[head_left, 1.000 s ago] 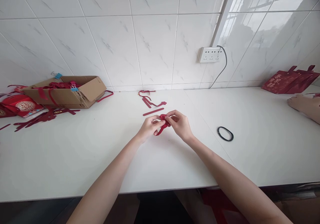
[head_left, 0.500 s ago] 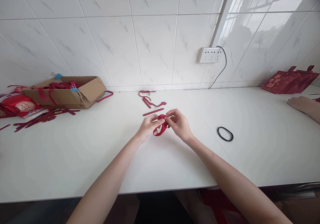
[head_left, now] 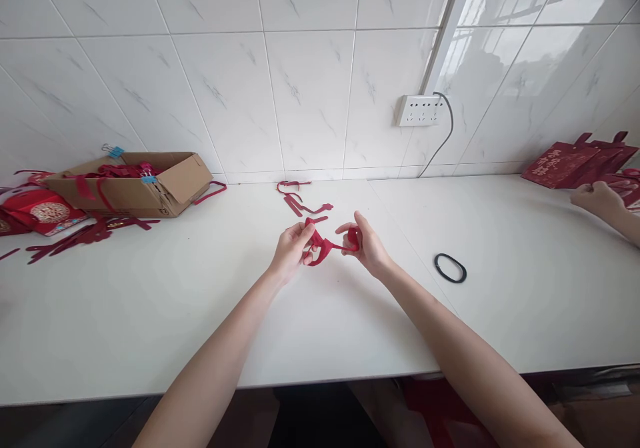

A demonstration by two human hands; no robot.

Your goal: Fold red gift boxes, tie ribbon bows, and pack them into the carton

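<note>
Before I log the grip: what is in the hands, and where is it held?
A looped red fabric-like ribbon: the left hand pinches its upper left part; the right hand holds its right-hand stretch among curled fingers.

The left hand [head_left: 290,251] and right hand [head_left: 370,249] hide parts of the red ribbon [head_left: 326,249]. The left edge crops a patterned red box [head_left: 7,223]; the right edge crops a co-worker's forearm [head_left: 626,221]. Lettering [head_left: 547,163] on the maroon gift bag [head_left: 573,165] is too small to read.
</note>
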